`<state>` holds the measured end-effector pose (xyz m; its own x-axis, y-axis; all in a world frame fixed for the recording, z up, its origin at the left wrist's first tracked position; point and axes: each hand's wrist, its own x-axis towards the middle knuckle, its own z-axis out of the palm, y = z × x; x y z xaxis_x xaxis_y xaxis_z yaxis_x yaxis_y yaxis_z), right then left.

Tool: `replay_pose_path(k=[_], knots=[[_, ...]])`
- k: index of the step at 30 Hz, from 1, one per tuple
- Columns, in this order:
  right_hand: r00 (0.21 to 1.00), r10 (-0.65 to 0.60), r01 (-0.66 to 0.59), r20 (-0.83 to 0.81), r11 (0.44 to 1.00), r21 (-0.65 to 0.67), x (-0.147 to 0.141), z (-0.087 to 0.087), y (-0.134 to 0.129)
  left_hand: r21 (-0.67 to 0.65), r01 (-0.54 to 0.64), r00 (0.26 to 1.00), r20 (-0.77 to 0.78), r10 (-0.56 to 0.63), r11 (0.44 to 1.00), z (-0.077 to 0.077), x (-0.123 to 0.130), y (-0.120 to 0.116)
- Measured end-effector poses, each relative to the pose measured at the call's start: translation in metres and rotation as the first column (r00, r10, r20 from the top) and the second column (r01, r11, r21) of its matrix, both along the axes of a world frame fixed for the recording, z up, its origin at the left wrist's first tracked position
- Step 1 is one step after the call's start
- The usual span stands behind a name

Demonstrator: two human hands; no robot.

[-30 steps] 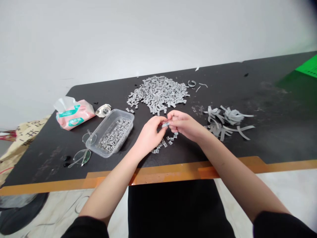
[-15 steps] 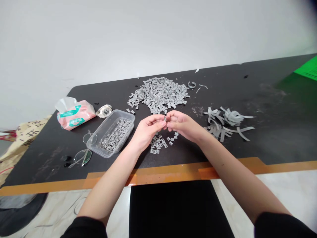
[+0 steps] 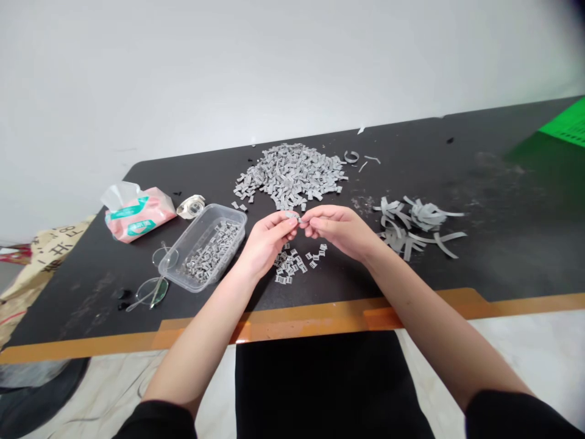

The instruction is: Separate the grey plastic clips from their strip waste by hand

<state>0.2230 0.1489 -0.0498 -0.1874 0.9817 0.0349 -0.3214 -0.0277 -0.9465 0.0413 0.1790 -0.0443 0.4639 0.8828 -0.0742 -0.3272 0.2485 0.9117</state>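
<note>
My left hand (image 3: 267, 241) and my right hand (image 3: 338, 230) meet above the black table, their fingertips pinching a small grey plastic piece (image 3: 293, 215). Its exact shape is partly hidden by my fingers. Just below my hands lies a small scatter of grey clips (image 3: 290, 265). Beyond my fingertips is a large heap of similar grey clips (image 3: 290, 177). A clear plastic tub (image 3: 205, 250) holding more clips stands left of my left hand. Cut grey strips (image 3: 411, 225) lie right of my right hand.
A pink tissue pack (image 3: 137, 214), a tape roll (image 3: 191, 206) and wire-framed glasses (image 3: 153, 286) lie at the table's left. The table has an orange front edge (image 3: 274, 326). A white wall rises behind it, and something bright green (image 3: 567, 128) shows at far right.
My hands have shifted slightly, and the grey piece now sits flatter along my left fingertips. The heap, tub and strips stay in place apart from small camera movement.
</note>
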Motion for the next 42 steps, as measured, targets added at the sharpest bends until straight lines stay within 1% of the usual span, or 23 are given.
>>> replay_pose_path(k=[3,5,9,11,13,15,18,21,24,27,30,33,35,36,38,40,42], knots=[[0.998,-0.053,0.052,0.046,0.998,0.027,-0.001,-0.003,0.002,0.040,0.008,0.999,-0.044,-0.006,0.999,0.001,0.001,-0.001],[0.991,-0.080,0.074,0.109,0.996,0.057,-0.002,-0.005,0.003,0.076,-0.004,0.996,-0.089,0.010,0.997,0.000,0.002,-0.001],[0.947,-0.197,0.177,0.252,0.979,0.101,-0.006,-0.008,0.005,0.184,-0.063,0.962,-0.252,0.109,0.981,-0.005,0.003,0.000],[0.927,-0.227,0.203,0.297,0.973,0.110,-0.006,-0.009,0.005,0.232,-0.072,0.933,-0.328,0.148,0.970,-0.007,0.002,0.000],[0.909,-0.229,0.199,0.347,0.972,0.121,-0.006,-0.010,0.005,0.246,-0.067,0.923,-0.353,0.154,0.967,-0.008,0.003,0.000],[0.890,-0.240,0.201,0.388,0.970,0.139,-0.005,-0.011,0.005,0.242,-0.048,0.927,-0.350,0.133,0.969,-0.007,0.003,-0.001],[0.851,-0.290,0.225,0.437,0.954,0.196,-0.005,-0.012,0.004,0.243,-0.024,0.925,-0.362,0.113,0.970,-0.005,0.003,-0.003],[0.804,-0.338,0.240,0.489,0.937,0.253,-0.007,-0.013,0.003,0.276,-0.035,0.905,-0.398,0.147,0.961,-0.004,0.004,-0.004],[0.777,-0.346,0.235,0.525,0.934,0.268,-0.011,-0.014,0.001,0.340,-0.042,0.869,-0.452,0.203,0.939,-0.005,0.006,-0.006],[0.795,-0.319,0.216,0.516,0.944,0.250,-0.014,-0.016,-0.001,0.398,-0.052,0.840,-0.479,0.256,0.916,-0.008,0.006,-0.008],[0.851,-0.270,0.192,0.450,0.958,0.213,-0.016,-0.017,0.000,0.430,-0.066,0.834,-0.472,0.287,0.900,-0.008,0.005,-0.011],[0.910,-0.220,0.185,0.351,0.974,0.131,-0.017,-0.016,0.001,0.460,-0.059,0.838,-0.459,0.294,0.886,-0.006,0.004,-0.011],[0.933,-0.211,0.198,0.293,0.977,0.075,-0.017,-0.016,0.002,0.484,-0.049,0.835,-0.460,0.302,0.873,-0.003,0.003,-0.010],[0.937,-0.211,0.203,0.279,0.977,0.060,-0.017,-0.015,0.002,0.494,-0.050,0.831,-0.462,0.311,0.868,-0.003,0.003,-0.010],[0.931,-0.222,0.210,0.292,0.975,0.071,-0.018,-0.016,0.003,0.499,-0.063,0.819,-0.470,0.331,0.864,-0.002,0.004,-0.009],[0.908,-0.238,0.211,0.344,0.971,0.116,-0.018,-0.017,0.002,0.488,-0.069,0.808,-0.484,0.335,0.870,-0.002,0.004,-0.009],[0.883,-0.251,0.202,0.397,0.966,0.161,-0.018,-0.018,0.001,0.480,-0.050,0.798,-0.508,0.324,0.876,-0.003,0.005,-0.009]])
